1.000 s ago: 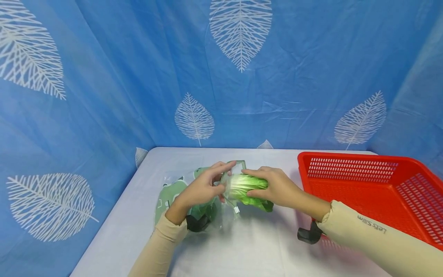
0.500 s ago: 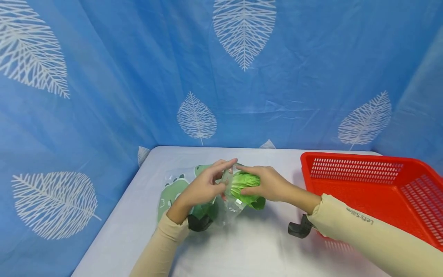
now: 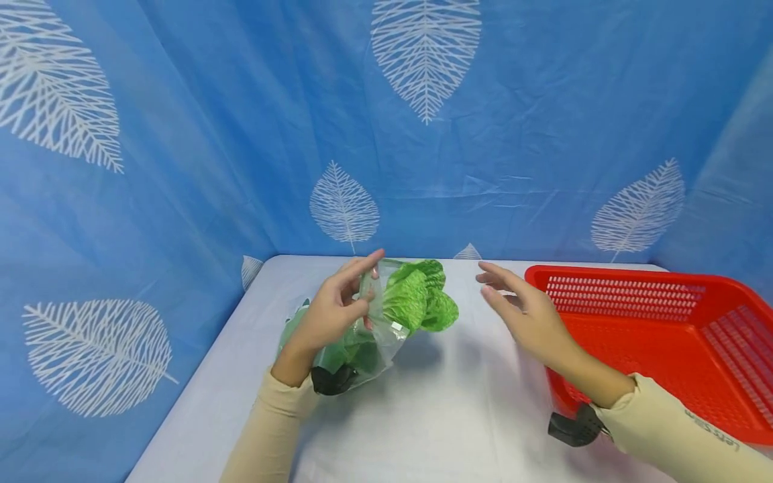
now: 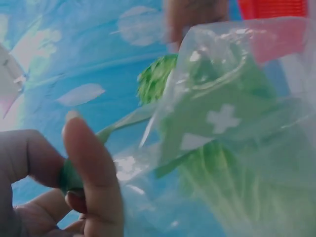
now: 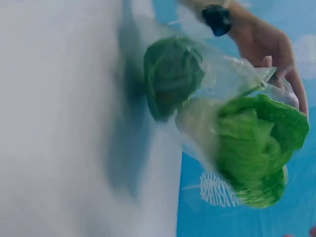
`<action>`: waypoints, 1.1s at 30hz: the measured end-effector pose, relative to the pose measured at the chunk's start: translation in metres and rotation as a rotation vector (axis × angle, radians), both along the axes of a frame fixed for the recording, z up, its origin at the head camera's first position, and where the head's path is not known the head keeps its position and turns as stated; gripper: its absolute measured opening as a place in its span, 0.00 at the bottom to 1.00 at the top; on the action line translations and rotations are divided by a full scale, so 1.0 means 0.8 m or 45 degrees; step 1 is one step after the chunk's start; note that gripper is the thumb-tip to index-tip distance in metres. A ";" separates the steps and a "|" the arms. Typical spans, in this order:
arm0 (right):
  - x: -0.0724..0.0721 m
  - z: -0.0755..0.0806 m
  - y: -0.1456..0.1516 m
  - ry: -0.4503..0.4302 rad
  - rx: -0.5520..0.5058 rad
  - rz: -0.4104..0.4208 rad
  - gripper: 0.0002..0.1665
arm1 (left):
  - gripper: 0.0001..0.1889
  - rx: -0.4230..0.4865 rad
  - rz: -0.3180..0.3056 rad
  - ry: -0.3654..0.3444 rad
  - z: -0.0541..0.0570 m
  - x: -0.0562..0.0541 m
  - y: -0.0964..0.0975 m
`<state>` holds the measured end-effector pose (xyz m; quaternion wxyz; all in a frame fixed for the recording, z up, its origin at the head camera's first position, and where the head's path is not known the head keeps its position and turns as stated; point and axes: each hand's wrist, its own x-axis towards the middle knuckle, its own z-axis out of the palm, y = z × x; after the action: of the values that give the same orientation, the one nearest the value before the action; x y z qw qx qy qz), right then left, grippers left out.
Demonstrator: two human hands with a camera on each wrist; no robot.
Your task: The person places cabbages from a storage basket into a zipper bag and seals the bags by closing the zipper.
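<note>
My left hand (image 3: 338, 305) pinches the mouth edge of a clear plastic zip bag with green print (image 3: 386, 345), holding it raised off the table's middle. A leafy green lettuce (image 3: 419, 295) stands partly in that mouth, its pale stalk end inside and its crinkled leaves sticking out to the right. Through the plastic in the right wrist view shows a dark green, rounded vegetable (image 5: 173, 76), lower in the bag. Apart from bag and lettuce, my right hand (image 3: 531, 322) hovers between them and the basket, fingers loosely bent and holding nothing.
A red plastic basket (image 3: 604, 270) with slotted walls stands at the right of the white table (image 3: 447, 429), just beyond my right forearm. A blue curtain (image 3: 519, 154) with white leaf prints hangs behind and to the left.
The lettuce has gone stalk-first into the bag's mouth. My right hand has let go of it and moved right, towards the basket. My left hand has lifted the bag slightly and moved left.
</note>
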<state>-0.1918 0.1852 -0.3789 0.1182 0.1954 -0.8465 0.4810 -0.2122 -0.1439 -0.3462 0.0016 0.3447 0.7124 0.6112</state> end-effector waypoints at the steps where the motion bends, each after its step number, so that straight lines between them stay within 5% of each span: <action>1: 0.002 0.000 0.004 -0.055 -0.071 -0.018 0.31 | 0.40 0.051 -0.002 0.000 0.005 -0.001 -0.002; 5: 0.011 -0.002 0.002 -0.253 -0.322 -0.027 0.32 | 0.38 0.274 -0.007 0.010 0.022 -0.006 -0.002; 9: 0.019 0.001 -0.022 -0.304 -0.575 0.033 0.33 | 0.38 0.520 -0.033 0.008 0.034 -0.009 0.012; 14: 0.011 0.013 -0.063 -0.294 -0.884 0.102 0.32 | 0.38 0.783 -0.073 -0.036 0.031 -0.008 0.032; 20: -0.008 0.022 -0.105 -0.394 -1.176 0.096 0.32 | 0.38 0.900 -0.095 -0.057 0.024 -0.007 0.035; 28: -0.026 0.019 -0.135 -0.328 -1.138 -0.059 0.36 | 0.39 0.908 -0.127 -0.062 0.024 -0.008 0.031; 33: -0.031 0.022 -0.138 -0.244 -1.053 -0.069 0.40 | 0.38 0.900 -0.121 -0.069 0.021 -0.009 0.030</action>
<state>-0.2165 0.0745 -0.3609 0.1200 0.0639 -0.5942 0.7927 -0.2197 -0.1203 -0.3296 -0.0703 0.3406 0.4399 0.8280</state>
